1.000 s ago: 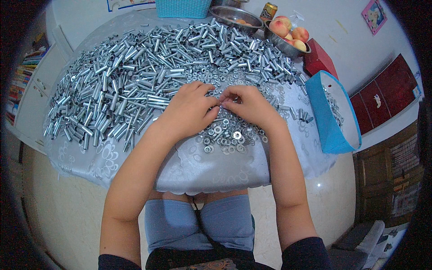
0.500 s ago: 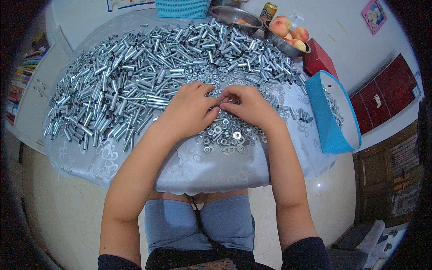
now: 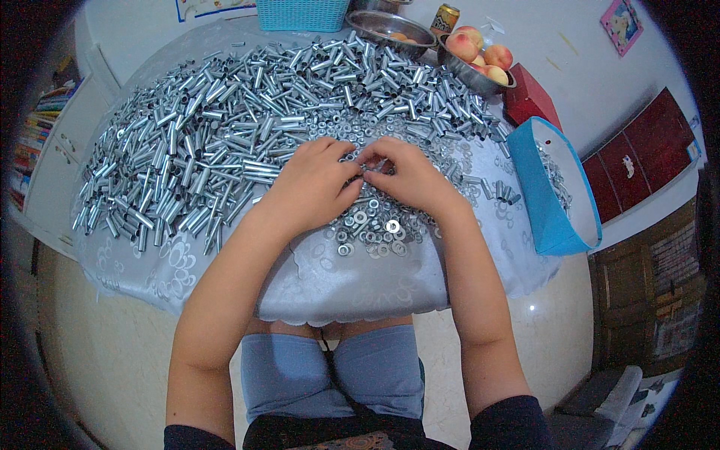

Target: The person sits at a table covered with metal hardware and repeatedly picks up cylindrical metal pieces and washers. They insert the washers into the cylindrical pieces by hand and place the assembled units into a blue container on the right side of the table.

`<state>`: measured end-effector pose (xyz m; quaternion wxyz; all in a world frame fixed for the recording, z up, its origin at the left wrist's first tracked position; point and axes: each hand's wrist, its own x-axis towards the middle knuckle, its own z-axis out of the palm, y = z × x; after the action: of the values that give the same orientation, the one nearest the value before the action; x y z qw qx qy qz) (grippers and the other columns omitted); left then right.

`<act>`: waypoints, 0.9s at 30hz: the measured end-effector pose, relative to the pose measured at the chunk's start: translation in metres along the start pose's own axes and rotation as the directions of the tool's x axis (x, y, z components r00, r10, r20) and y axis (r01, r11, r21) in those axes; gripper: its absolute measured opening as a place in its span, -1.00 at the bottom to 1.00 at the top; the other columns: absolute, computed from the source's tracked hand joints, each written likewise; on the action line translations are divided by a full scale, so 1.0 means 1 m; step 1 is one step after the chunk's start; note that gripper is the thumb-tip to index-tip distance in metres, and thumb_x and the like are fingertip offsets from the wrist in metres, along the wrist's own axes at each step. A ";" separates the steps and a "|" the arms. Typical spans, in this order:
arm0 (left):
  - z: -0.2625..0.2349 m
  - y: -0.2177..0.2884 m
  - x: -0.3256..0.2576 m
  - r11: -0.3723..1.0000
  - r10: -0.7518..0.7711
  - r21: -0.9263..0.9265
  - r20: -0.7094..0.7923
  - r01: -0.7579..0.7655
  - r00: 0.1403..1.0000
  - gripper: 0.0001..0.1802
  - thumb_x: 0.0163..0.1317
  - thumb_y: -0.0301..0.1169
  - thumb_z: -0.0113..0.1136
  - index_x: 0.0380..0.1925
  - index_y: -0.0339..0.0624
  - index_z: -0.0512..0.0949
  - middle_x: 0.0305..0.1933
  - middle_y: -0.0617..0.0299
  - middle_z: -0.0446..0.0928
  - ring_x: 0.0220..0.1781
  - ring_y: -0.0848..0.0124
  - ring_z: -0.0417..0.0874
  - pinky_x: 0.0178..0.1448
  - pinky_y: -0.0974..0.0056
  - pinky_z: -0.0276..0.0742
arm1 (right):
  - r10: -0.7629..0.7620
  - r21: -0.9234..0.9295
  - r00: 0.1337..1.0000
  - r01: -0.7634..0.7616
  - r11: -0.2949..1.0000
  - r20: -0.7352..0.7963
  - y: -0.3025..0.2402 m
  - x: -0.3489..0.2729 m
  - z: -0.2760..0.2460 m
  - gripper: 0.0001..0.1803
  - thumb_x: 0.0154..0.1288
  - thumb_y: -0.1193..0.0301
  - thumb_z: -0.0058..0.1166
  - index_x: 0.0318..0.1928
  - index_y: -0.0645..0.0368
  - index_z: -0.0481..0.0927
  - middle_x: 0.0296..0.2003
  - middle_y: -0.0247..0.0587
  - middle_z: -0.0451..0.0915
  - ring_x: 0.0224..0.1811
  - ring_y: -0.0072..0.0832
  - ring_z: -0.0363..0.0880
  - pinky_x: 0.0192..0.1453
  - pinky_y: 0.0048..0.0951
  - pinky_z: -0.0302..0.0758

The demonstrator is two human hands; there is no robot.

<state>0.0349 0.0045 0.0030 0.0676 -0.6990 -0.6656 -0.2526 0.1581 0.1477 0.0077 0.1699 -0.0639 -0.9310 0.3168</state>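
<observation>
My left hand (image 3: 311, 184) and my right hand (image 3: 409, 176) meet fingertip to fingertip over a small heap of metal washers and nuts (image 3: 371, 229) near the table's front edge. Both hands pinch small metal pieces between their fingers; what exactly sits in the grip is hidden by the fingers. A large spread of short silver metal tubes (image 3: 225, 127) covers the table behind and to the left of my hands. The table wears a pale patterned cloth (image 3: 322, 277).
A blue-sided container (image 3: 551, 191) holding small metal parts stands at the right edge. Farther back are a metal bowl of peaches (image 3: 480, 60), a second metal bowl (image 3: 390, 26), a can (image 3: 446, 15), a teal basket (image 3: 300, 11) and a red box (image 3: 529, 97).
</observation>
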 end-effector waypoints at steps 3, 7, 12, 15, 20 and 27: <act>0.000 -0.001 -0.001 1.000 0.005 0.005 -0.004 -0.005 1.000 -0.72 0.07 -0.32 0.04 -0.27 -0.24 0.55 -0.04 -0.03 0.43 0.05 0.09 0.39 0.16 0.09 0.23 | 0.022 0.036 1.000 -0.022 0.999 0.002 -0.002 0.001 0.000 -0.77 0.00 0.53 0.14 -0.25 0.22 0.53 -0.31 -0.24 0.49 -0.27 -0.49 0.48 -0.18 -0.52 0.42; 0.006 -0.004 -0.003 0.998 0.066 0.025 -0.141 -0.063 0.988 -0.78 0.00 -0.33 0.07 -0.42 -0.24 0.58 -0.16 0.07 0.47 -0.07 0.17 0.44 0.03 0.11 0.32 | 0.075 0.112 0.997 -0.074 0.991 -0.001 -0.006 0.000 -0.004 -0.74 -0.02 0.55 0.14 -0.23 0.20 0.54 -0.28 -0.27 0.49 -0.26 -0.52 0.47 -0.16 -0.53 0.42; 0.002 -0.004 -0.002 1.000 0.027 0.016 -0.057 -0.026 0.998 -0.75 0.02 -0.36 0.05 -0.31 -0.22 0.57 -0.07 0.01 0.44 0.03 0.12 0.40 0.14 0.11 0.25 | 0.056 0.091 0.998 -0.056 0.994 0.008 0.002 -0.001 -0.009 -0.73 -0.04 0.57 0.14 -0.23 0.20 0.54 -0.28 -0.28 0.51 -0.25 -0.53 0.47 -0.13 -0.53 0.41; 0.000 -0.003 -0.002 1.000 0.016 0.002 -0.039 -0.016 0.999 -0.73 0.02 -0.38 0.04 -0.26 -0.19 0.56 -0.02 0.00 0.42 0.07 0.10 0.38 0.19 0.10 0.22 | 0.055 0.112 0.998 -0.055 0.992 0.006 -0.002 -0.002 -0.009 -0.73 -0.09 0.57 0.10 -0.26 0.20 0.56 -0.32 -0.21 0.52 -0.26 -0.45 0.49 -0.14 -0.48 0.43; 0.005 -0.002 -0.001 0.999 0.046 0.007 -0.108 -0.046 0.993 -0.77 0.00 -0.36 0.04 -0.35 -0.13 0.60 -0.07 0.03 0.45 0.01 0.13 0.41 0.09 0.11 0.30 | 0.066 0.102 0.997 -0.061 0.993 -0.050 0.000 -0.002 -0.012 -0.73 -0.09 0.58 0.11 -0.26 0.19 0.56 -0.32 -0.22 0.52 -0.27 -0.45 0.50 -0.14 -0.47 0.43; 0.006 -0.003 -0.002 0.999 0.037 0.010 -0.096 -0.036 0.995 -0.76 0.01 -0.34 0.04 -0.33 -0.14 0.60 -0.04 0.01 0.44 0.03 0.13 0.39 0.12 0.10 0.28 | 0.048 0.101 0.999 -0.048 0.994 0.003 0.000 -0.002 -0.012 -0.73 -0.07 0.58 0.13 -0.25 0.19 0.55 -0.31 -0.25 0.51 -0.26 -0.49 0.49 -0.11 -0.50 0.43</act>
<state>0.0338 0.0052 -0.0035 0.1070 -0.6977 -0.6497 -0.2822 0.1643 0.1542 0.0160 0.1650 -0.0776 -0.9120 0.3675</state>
